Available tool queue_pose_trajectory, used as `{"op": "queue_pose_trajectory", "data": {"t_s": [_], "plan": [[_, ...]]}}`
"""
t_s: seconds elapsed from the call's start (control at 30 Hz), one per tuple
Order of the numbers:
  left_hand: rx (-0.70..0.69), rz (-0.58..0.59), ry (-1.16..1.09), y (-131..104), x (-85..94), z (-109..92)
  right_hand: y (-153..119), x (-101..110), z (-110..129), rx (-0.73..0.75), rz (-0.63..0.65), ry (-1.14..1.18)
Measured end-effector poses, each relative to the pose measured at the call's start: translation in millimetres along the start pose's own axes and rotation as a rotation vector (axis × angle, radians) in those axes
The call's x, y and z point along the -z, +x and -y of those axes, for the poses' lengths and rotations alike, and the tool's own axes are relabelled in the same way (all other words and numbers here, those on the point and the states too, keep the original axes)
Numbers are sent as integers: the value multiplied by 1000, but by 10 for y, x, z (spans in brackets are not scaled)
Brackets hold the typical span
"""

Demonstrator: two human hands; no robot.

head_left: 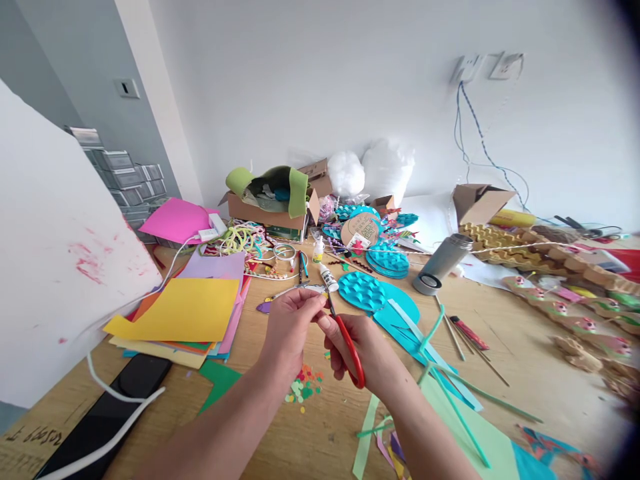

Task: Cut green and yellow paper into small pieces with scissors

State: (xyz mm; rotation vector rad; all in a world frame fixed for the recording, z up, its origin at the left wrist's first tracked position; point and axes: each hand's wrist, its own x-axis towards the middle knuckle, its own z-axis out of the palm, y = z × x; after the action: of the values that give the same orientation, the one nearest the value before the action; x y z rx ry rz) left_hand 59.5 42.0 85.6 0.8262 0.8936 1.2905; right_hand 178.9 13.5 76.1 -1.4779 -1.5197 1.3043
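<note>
In the middle of the head view, my right hand (pixel 353 337) is closed around the red-handled scissors (pixel 354 353), whose blades point up and away from me. Just left of it, my left hand (pixel 295 317) is pinched at the blade tips; what lies between its fingers is too small to make out. A white glue bottle (pixel 329 277) lies right beyond the blades. Below the hands, small colored paper dots (pixel 304 387) are scattered on the wooden table (pixel 320 440). A blue bumpy oval piece (pixel 362 291) rests to the right of the glue bottle.
Stacked colored paper (pixel 180 310) and a black phone (pixel 120 400) are at left. A grey metal bottle (pixel 443 263) lies tilted at right, near green pipe cleaners (pixel 465 417) and egg-carton strips (pixel 565 310). A cardboard box (pixel 265 210) stands at the back.
</note>
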Motion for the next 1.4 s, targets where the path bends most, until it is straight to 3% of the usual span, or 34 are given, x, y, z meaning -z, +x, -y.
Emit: {"op": "queue_pose_trajectory", "data": {"t_s": [1.4], "plan": [[46, 63, 10, 32, 53, -27, -12, 18, -10, 8, -15, -42]]}}
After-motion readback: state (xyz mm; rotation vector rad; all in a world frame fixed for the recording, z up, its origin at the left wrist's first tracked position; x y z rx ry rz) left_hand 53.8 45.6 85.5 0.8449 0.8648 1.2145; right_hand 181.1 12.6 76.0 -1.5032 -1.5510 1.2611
